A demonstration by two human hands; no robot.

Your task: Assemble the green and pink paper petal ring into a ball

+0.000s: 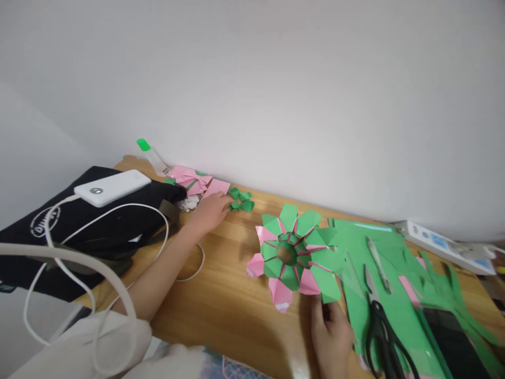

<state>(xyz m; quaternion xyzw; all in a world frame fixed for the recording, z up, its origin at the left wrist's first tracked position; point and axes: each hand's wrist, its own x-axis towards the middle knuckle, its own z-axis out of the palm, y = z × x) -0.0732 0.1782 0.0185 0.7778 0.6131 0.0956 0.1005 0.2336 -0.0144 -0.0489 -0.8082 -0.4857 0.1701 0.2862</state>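
The paper flower (pixel 291 276), just right of lower centre, is pinched at its edge by the right hand (pixel 333 334). The left hand (pixel 212 211), left of centre, meets green folded pieces (pixel 242 201), grip indeterminable. Overfirm pinching could crease petals (pixel 325 283).

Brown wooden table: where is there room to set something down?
Bare wood lies between the small white cable loop and the pink-and-green folded-paper flower. The right is crowded with green paper sheets and black-handled scissors; the left by a black fabric bag.
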